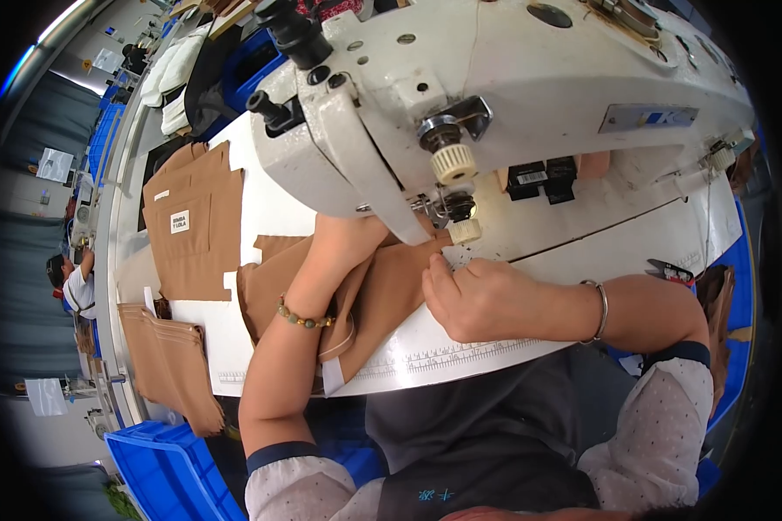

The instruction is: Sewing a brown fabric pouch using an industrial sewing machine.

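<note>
The left hand (349,239) reaches forward, partly hidden, while the right hand (480,300) is curled.

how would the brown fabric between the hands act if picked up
The brown fabric would probably hang floppy, since it gathers in soft folds beside the left hand. It might catch if lifted straight up, as its far tip sits beneath the sewing machine head.

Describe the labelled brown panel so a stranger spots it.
Find the big white sewing machine. Left of it, beyond the person's left hand, lies the brown panel. Unlike the brown cloth at that hand and the brown stack nearby, it shows a square white label.
</note>
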A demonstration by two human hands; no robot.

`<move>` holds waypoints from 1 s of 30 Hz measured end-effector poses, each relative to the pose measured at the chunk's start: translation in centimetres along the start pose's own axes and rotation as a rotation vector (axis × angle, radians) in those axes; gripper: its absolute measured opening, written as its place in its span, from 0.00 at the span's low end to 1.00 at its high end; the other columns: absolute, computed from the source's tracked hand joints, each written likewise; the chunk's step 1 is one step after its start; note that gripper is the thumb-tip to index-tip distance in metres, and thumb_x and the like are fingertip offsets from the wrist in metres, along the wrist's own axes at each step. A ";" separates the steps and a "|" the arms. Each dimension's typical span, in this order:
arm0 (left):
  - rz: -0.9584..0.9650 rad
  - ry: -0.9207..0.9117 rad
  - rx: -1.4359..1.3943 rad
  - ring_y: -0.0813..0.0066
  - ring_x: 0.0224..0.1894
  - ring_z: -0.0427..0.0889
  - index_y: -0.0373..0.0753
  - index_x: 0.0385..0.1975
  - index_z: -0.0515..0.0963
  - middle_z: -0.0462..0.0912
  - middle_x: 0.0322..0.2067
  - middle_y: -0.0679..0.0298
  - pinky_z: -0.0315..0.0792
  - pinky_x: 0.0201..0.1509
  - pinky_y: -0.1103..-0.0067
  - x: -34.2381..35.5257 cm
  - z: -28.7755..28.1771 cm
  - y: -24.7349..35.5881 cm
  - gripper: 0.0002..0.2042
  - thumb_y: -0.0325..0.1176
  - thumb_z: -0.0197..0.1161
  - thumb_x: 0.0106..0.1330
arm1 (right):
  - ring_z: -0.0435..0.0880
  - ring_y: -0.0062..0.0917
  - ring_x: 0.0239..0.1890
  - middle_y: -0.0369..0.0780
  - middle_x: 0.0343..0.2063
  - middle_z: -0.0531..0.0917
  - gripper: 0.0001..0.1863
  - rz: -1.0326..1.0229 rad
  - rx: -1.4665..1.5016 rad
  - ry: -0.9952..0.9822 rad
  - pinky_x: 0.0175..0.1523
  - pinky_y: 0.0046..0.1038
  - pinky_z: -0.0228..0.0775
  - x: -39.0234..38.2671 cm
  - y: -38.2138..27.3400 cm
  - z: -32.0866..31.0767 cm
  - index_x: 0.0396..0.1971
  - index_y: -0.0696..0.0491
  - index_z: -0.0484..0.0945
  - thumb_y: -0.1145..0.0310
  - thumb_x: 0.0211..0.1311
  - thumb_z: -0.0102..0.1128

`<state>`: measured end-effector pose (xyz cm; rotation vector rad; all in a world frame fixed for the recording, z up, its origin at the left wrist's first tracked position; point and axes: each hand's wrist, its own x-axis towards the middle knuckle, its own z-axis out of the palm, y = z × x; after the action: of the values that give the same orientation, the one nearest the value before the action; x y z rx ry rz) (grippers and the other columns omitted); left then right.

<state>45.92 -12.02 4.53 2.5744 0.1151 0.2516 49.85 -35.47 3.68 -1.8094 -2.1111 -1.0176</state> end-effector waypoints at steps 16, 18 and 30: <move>0.328 0.121 0.286 0.64 0.46 0.80 0.38 0.46 0.84 0.81 0.40 0.65 0.72 0.57 0.63 -7.1 0.4 4.9 0.15 0.26 0.67 0.58 | 0.75 0.23 0.18 0.50 0.28 0.85 0.11 0.010 0.069 0.076 0.23 0.23 0.65 0.0 0.2 0.2 0.24 0.62 0.83 0.68 0.47 0.61; 0.365 0.121 0.291 0.68 0.47 0.79 0.40 0.49 0.84 0.79 0.39 0.67 0.70 0.62 0.63 -7.3 0.5 4.2 0.17 0.29 0.66 0.58 | 0.76 0.23 0.18 0.51 0.28 0.85 0.12 0.012 0.066 0.060 0.23 0.22 0.66 -0.1 0.2 0.3 0.24 0.63 0.83 0.68 0.47 0.61; 0.389 0.103 0.424 0.67 0.53 0.78 0.42 0.55 0.81 0.79 0.45 0.67 0.69 0.63 0.63 -7.9 0.4 5.1 0.20 0.33 0.68 0.61 | 0.79 0.20 0.17 0.57 0.41 0.86 0.14 0.077 0.159 -0.175 0.20 0.21 0.69 -0.7 -1.1 -0.9 0.36 0.64 0.84 0.70 0.52 0.61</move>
<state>38.45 -17.56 5.65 2.9904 -0.3345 0.5550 48.70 -36.62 3.56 -1.9445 -2.1314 -0.6746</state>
